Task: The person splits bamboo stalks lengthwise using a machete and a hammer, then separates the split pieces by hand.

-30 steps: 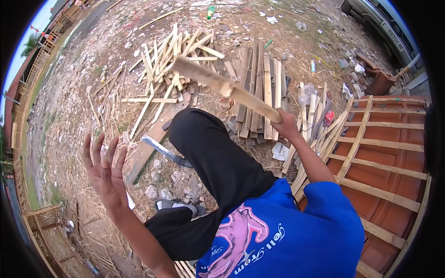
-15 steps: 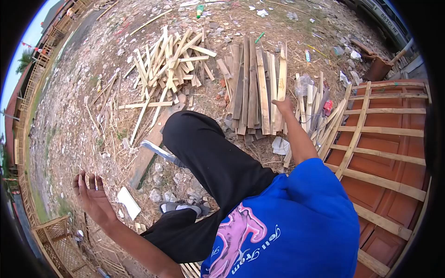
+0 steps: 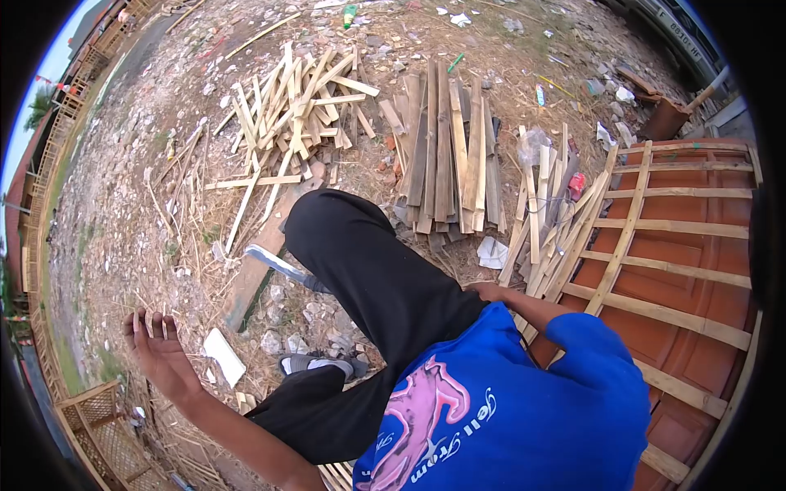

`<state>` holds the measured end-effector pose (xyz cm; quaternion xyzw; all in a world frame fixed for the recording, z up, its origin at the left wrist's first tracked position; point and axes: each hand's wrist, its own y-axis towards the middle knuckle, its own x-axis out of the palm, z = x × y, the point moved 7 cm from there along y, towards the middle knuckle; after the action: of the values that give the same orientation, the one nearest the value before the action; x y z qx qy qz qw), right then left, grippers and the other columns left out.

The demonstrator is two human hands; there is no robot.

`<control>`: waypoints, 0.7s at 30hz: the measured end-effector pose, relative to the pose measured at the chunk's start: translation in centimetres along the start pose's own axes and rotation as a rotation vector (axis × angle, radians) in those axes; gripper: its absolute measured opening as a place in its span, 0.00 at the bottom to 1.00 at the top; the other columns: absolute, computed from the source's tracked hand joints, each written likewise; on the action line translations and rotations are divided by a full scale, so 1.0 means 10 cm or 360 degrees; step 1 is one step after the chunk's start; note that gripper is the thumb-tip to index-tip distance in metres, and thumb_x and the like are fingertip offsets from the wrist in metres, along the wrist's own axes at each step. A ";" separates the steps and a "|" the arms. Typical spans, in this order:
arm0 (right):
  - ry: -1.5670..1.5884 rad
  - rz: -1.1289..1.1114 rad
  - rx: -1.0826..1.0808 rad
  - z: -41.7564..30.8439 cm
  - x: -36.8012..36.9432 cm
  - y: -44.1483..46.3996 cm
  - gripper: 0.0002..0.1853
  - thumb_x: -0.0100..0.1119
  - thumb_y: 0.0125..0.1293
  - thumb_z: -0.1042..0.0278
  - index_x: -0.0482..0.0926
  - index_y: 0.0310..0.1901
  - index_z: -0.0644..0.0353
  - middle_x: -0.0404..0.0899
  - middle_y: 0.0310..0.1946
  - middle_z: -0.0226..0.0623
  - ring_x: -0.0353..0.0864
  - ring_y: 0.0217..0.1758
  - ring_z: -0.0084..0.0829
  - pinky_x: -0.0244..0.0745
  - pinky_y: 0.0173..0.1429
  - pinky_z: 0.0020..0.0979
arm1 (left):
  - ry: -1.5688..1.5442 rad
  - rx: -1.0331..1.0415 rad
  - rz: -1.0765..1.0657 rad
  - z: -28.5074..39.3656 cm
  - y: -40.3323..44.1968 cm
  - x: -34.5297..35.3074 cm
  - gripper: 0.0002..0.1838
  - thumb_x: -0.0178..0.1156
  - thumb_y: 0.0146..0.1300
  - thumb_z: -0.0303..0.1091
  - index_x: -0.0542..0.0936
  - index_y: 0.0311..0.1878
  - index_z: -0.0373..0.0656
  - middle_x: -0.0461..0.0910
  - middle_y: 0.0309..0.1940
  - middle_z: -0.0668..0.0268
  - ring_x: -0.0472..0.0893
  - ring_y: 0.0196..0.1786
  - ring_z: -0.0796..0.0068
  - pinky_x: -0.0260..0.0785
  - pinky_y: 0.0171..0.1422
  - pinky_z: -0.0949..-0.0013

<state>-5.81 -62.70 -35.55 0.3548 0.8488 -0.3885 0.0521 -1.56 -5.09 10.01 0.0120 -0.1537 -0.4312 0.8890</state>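
Note:
My left hand (image 3: 161, 350) hangs out over the rubble at the lower left, fingers apart and nothing in it. Beside it a white flat piece (image 3: 224, 358) lies on the ground. My right hand (image 3: 486, 292) is drawn in against my black trousers (image 3: 368, 262) near the hip; its fingers are mostly hidden. Ahead of my knee lies a row of weathered wooden planks (image 3: 439, 155), with paler ones on top at its right side. Left of that row is a jumbled heap of light wood strips (image 3: 299, 106).
At the right, a slatted wood frame (image 3: 647, 221) lies over reddish-brown door panels (image 3: 712, 262). Loose strips (image 3: 540, 213), a red bottle (image 3: 577, 186) and a clear plastic bag (image 3: 535, 146) are beside it. A vehicle (image 3: 675, 33) stands at the upper right.
My right hand has left the plank at the row's right end and pulled back to my hip. That pale plank now sits further left on the row. My left hand has barely moved.

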 end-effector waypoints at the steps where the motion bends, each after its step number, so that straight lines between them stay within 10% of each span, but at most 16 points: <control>1: 0.0031 -0.0197 -0.0017 0.08 0.25 -0.09 0.29 0.65 0.57 0.49 0.78 0.55 0.61 0.81 0.51 0.53 0.78 0.58 0.52 0.73 0.62 0.42 | -0.0001 0.0005 -0.0012 0.00 0.00 0.01 0.12 0.54 0.74 0.32 0.71 0.58 0.44 0.75 0.52 0.64 0.76 0.49 0.73 0.73 0.59 0.67; 21: -0.0118 -0.0379 0.0747 0.86 0.64 -1.19 0.25 0.64 0.59 0.52 0.79 0.53 0.61 0.83 0.48 0.51 0.82 0.53 0.47 0.75 0.58 0.41 | -0.0010 0.0011 -0.0105 0.01 0.04 -0.05 0.12 0.54 0.74 0.33 0.72 0.58 0.43 0.76 0.50 0.65 0.77 0.49 0.73 0.73 0.59 0.66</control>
<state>-19.85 -70.41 -36.47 0.2404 0.7687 -0.5909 -0.0466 -1.59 -4.40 10.07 0.0190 -0.1575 -0.4599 0.8737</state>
